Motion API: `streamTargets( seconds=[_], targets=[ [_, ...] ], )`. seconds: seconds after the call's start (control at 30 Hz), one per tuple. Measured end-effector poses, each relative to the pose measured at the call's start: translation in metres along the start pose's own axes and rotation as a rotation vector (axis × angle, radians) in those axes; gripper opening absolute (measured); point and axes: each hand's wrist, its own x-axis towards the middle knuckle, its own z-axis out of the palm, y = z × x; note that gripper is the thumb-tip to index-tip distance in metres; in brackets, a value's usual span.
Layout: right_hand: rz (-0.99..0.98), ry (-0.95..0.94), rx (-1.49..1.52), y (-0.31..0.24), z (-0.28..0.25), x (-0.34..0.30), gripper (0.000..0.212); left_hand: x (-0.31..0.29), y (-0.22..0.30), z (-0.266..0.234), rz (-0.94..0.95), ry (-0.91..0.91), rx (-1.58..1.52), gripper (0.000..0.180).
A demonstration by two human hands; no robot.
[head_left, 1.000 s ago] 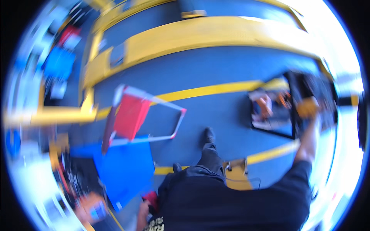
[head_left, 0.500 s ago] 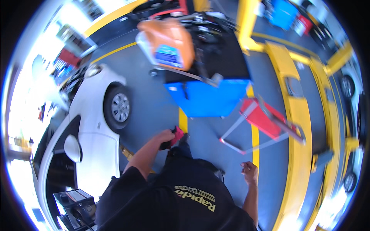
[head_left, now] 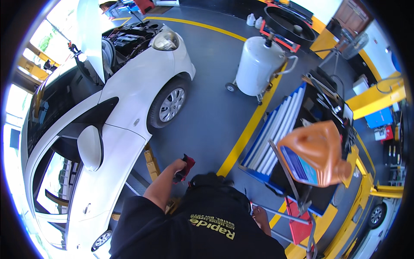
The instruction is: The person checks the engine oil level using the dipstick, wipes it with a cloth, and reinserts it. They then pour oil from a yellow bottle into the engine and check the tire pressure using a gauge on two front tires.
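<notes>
Head view: left hand (head_left: 177, 165) closed round a red-and-black item (head_left: 189, 164), lower centre, white car (head_left: 133, 93) to its left; a snug grip should avoid snags. Right hand (head_left: 260, 215), lower right of centre, beside the grey frame (head_left: 284, 214); can't tell its grip.

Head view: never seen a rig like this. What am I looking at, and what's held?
No robot here: a person works bare-handed. The picture comes from the left of two fisheye cameras worn on the head, looking down, so straight edges bend; the black shirt is the wearer's.

The left hand holds a red-and-black item, perhaps a cloth or glove. The right hand is near a red-and-grey frame; its grip is unclear.

On the blue cart are an orange jug and metal tools. A white car stands at left, hood up; a white wheeled tank is farther ahead.
</notes>
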Motion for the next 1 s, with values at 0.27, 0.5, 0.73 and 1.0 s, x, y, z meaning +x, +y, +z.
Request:
streamTargets(
  seconds=[0.27,0.5,0.73,1.0],
  targets=[
    [0.040,-0.086,-0.125,-0.145,0.055,0.166,0.022,0.091,0.068,-0.151,0.039,0.429,-0.543,0.037],
    [0.100,-0.054,-0.065,-0.343,0.060,0.273,0.020,0.206,0.212,-0.323,0.153,0.258,-0.691,0.028],
    [0.126,-0.085,-0.041,-0.525,0.047,0.461,0.019,0.364,0.404,-0.468,0.359,0.061,-1.039,0.018],
    [-0.297,-0.029,-0.117,-1.001,0.012,0.747,0.021,0.514,0.530,-0.591,0.134,0.241,-1.743,0.012]
  ],
)
